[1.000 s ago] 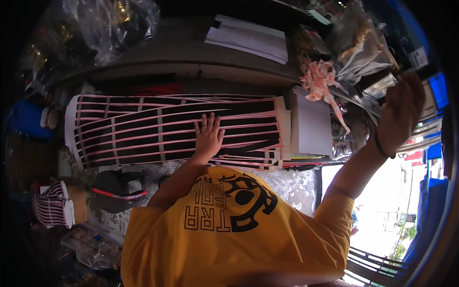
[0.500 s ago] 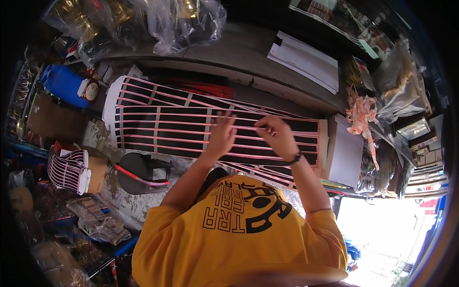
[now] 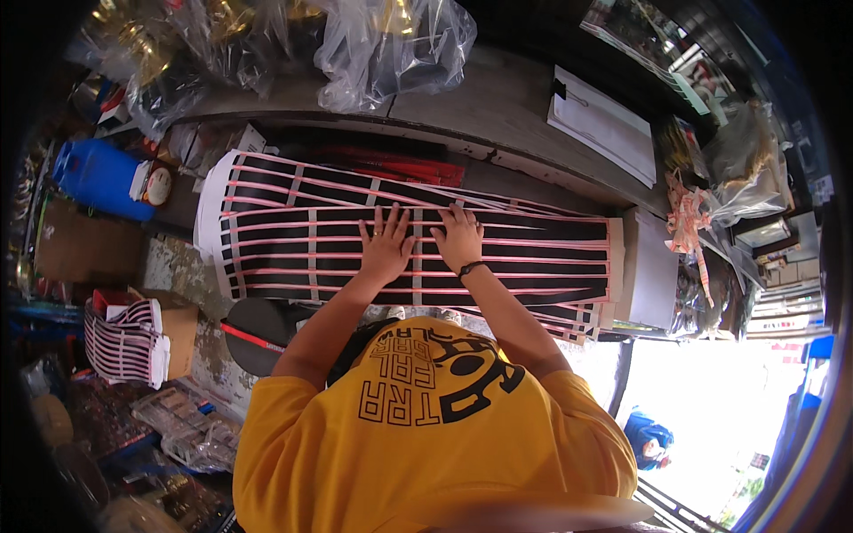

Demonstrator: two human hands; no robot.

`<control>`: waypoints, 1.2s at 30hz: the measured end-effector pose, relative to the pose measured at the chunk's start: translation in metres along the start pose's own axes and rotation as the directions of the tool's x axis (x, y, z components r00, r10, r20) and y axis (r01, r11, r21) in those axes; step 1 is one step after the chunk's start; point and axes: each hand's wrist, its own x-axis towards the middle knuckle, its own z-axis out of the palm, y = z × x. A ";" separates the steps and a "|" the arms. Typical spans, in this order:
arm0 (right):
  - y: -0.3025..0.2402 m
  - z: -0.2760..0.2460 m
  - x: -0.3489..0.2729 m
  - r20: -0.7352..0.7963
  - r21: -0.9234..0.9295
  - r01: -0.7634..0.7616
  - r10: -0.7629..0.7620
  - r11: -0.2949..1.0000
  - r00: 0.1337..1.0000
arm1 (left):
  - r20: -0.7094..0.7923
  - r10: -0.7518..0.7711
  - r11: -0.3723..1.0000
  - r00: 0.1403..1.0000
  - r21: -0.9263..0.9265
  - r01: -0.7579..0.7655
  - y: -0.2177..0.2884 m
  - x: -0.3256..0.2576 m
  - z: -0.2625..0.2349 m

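Striped black-and-pink sheet (image 3: 293, 240) lies flat on the worktop (image 3: 498, 107) under both hands; it looks thin, light and floppy, best handled by its edges. Left hand (image 3: 387, 245) and right hand (image 3: 459, 238) press side by side, fingers spread, holding nothing, forearms reaching forward.

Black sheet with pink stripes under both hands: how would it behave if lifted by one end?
The black striped sheet looks thin and wide, so probably floppy and light. Its left end curls up already, so it may roll. Left hand and right hand press it flat.
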 end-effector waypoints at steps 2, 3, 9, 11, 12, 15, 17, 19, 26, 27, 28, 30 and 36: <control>-0.008 0.002 -0.002 -0.041 -0.045 -0.010 0.009 0.999 0.999 | 0.031 0.071 0.997 0.997 -0.012 -0.071 0.002 0.003 -0.002; -0.012 0.004 -0.002 -0.045 -0.071 -0.029 0.026 0.997 0.999 | 0.066 0.116 0.993 0.991 -0.013 -0.115 0.002 0.004 -0.003; -0.028 0.010 0.012 0.150 -0.339 -0.097 0.155 0.936 0.976 | 0.081 0.200 0.972 0.976 -0.140 -0.187 0.004 0.005 -0.009; -0.030 0.009 0.018 0.247 -0.283 -0.026 0.099 0.959 0.964 | -0.045 0.309 0.908 0.950 -0.283 -0.309 -0.003 0.009 -0.013; -0.033 0.010 0.024 0.262 -0.242 -0.075 0.140 0.967 0.955 | -0.167 0.336 0.798 0.927 -0.473 -0.374 -0.009 0.016 -0.015; -0.037 0.011 0.031 0.181 -0.245 -0.037 0.084 0.969 0.980 | -0.145 0.266 0.941 0.953 -0.174 -0.289 -0.042 0.027 -0.028; -0.034 0.011 0.038 0.209 -0.148 -0.132 0.162 0.980 0.964 | -0.009 0.020 0.981 1.000 -0.192 -0.022 -0.064 0.036 -0.033; -0.030 0.013 0.043 0.211 -0.156 -0.142 0.174 0.977 0.962 | -0.036 0.090 0.975 0.995 -0.199 -0.095 -0.083 0.045 -0.034; -0.039 0.023 0.050 0.145 -0.203 -0.195 0.226 0.960 0.963 | 0.128 0.134 0.987 0.983 -0.106 -0.120 -0.080 0.066 -0.034; -0.042 0.024 0.048 0.158 -0.202 -0.221 0.255 0.954 0.954 | 0.141 0.130 0.988 0.981 -0.104 -0.115 -0.079 0.067 -0.034; -0.045 0.025 0.044 0.088 -0.218 -0.231 0.254 0.948 0.963 | 0.150 0.123 0.989 0.981 -0.106 -0.107 -0.078 0.067 -0.034; -0.052 0.026 0.037 -0.054 -0.245 -0.237 0.231 0.940 0.972 | 0.160 0.098 0.991 0.982 -0.110 -0.081 -0.078 0.068 -0.033; -0.046 0.011 0.025 -0.076 -0.026 -0.374 0.371 0.927 0.926 | 0.255 0.150 0.945 0.955 -0.321 -0.063 -0.070 0.084 -0.025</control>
